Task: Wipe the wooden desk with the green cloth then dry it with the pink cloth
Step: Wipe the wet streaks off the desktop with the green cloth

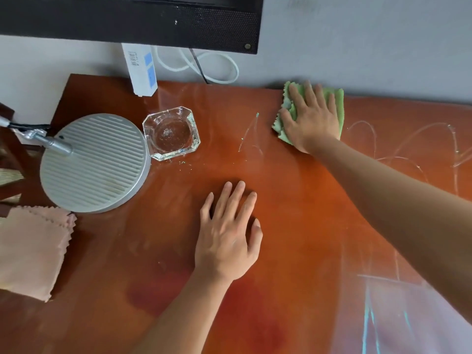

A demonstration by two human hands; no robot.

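Risk was the glass ashtray [171, 134]; right hand [310, 118], fingers flat on green cloth [337, 103], could knock it; left hand [227, 236] lay flat, empty.

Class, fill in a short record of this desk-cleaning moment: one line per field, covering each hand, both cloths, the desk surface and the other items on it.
Right hand: pressed flat on the green cloth, near the desk's back edge
Left hand: flat on the bare wooden desk
Pink cloth: folded, at the left edge, untouched
Desk surface: chalk-like scribbles on the right side
Other items: glass ashtray, round metal lamp base, white box
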